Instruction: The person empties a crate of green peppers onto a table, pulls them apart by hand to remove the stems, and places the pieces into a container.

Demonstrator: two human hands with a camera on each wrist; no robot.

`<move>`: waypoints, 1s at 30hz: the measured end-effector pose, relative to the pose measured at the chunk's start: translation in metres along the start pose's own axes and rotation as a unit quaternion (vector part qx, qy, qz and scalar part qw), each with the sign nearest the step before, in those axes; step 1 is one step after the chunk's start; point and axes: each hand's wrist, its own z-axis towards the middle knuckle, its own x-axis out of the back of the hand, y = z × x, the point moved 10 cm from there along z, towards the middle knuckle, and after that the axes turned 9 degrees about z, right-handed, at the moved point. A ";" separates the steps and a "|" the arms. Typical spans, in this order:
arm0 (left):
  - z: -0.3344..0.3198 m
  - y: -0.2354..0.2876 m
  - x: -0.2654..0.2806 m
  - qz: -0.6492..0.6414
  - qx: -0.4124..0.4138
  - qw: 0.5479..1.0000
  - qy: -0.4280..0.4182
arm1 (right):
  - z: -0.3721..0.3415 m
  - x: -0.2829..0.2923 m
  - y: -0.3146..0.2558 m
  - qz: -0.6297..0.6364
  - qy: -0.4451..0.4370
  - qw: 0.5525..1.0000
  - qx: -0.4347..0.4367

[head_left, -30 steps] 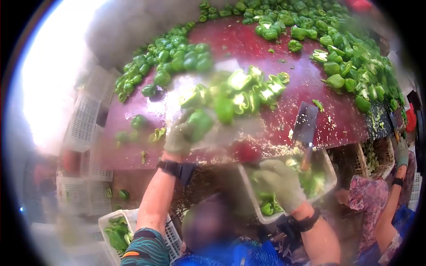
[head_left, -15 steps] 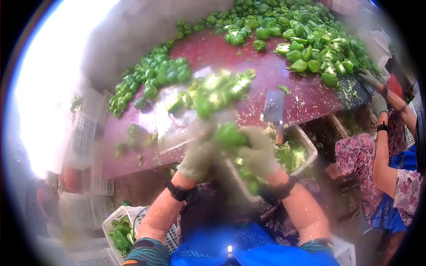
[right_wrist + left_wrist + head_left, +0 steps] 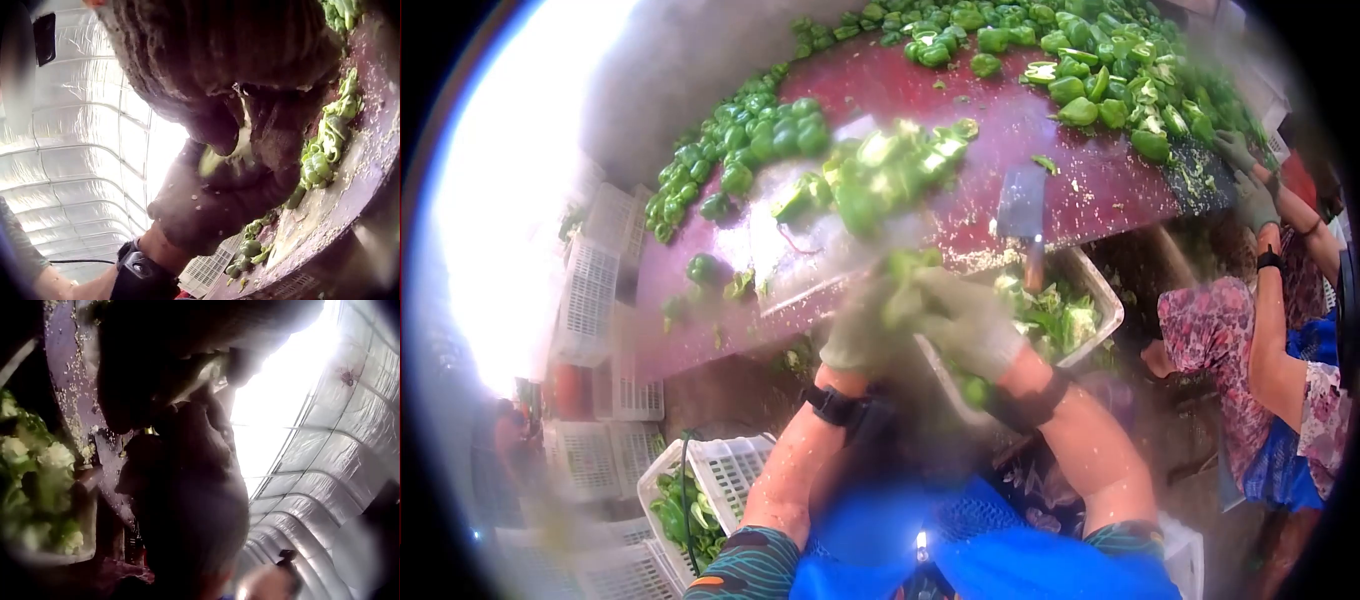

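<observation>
Both hands wear pale work gloves and meet in front of the table edge in the head view. Between them is a green bell pepper point(image 3: 908, 262), mostly covered by the gloves. My left hand point(image 3: 862, 325) grips it from the left, and my right hand point(image 3: 972, 322) has its fingers curled on it from the other side. Pale, seedy flesh of the opened pepper point(image 3: 211, 161) shows between the gloves in the right wrist view. Cut pepper halves point(image 3: 880, 175) lie in a heap beyond the hands. A cleaver point(image 3: 1022, 200) rests on the table to the right, handle toward me.
The red table point(image 3: 1100, 205) is strewn with seeds and bears big piles of peppers point(image 3: 1090, 60). A white crate point(image 3: 1112, 305) of pepper scraps stands below its edge; another crate point(image 3: 735, 465) with peppers is at lower left. Another person's gloved hands point(image 3: 1250, 195) work at far right.
My left hand has come from the table with a pepper to meet my right, which has left the scrap crate. The pepper is now mostly enclosed by both gloves, its pale inside showing.
</observation>
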 end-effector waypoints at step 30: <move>-0.004 -0.040 0.001 -0.569 0.183 0.796 0.095 | 0.004 0.031 0.025 -0.365 0.012 0.931 -0.022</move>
